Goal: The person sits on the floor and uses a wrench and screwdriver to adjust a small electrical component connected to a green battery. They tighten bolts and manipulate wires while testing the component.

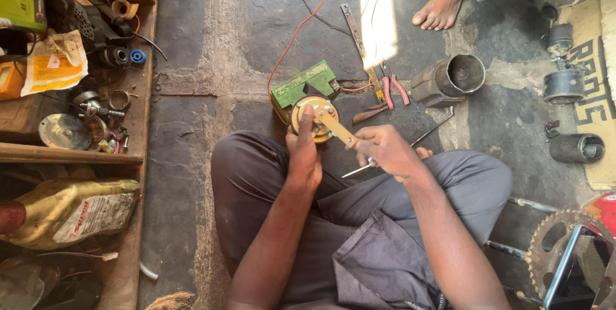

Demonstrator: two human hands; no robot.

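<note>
Seated cross-legged on a cracked concrete floor [192, 60], in dark grey trousers. Left hand [304, 156] wrapped over the near rim of a round brass-coloured disc-shaped part [314, 119], thumb pressed up on its face, gripping it firmly just above the left knee. Right hand [385, 151] closed around a slim metal tool [357, 169], its shaft jutting down and to the left from the fist, with a flat tan strip [336, 126] reaching from those fingers across to the middle of the disc. Just behind the disc, touching or nearly so, a small green box-shaped battery [301, 85], with an orange wire [296, 27] looping away from it toward the top of the frame.

Beyond, on the floor: red-handled pliers [393, 89] beside a bright patch of sunlight, a flat metal bar [353, 29], and a finned metal cylinder [449, 79] lying on its side, open mouth toward the camera. Farther right, two smaller dark cylindrical parts [564, 79] on a sheet of cardboard [600, 92], and a toothed sprocket [550, 246] at the lower corner. At the top edge, another person's bare foot [441, 7].

To the left, a wooden shelf [138, 124] crowded with small metal parts, wires and a roll of tape; below it, a gold-coloured plastic oil bottle [64, 210] on its side.
</note>
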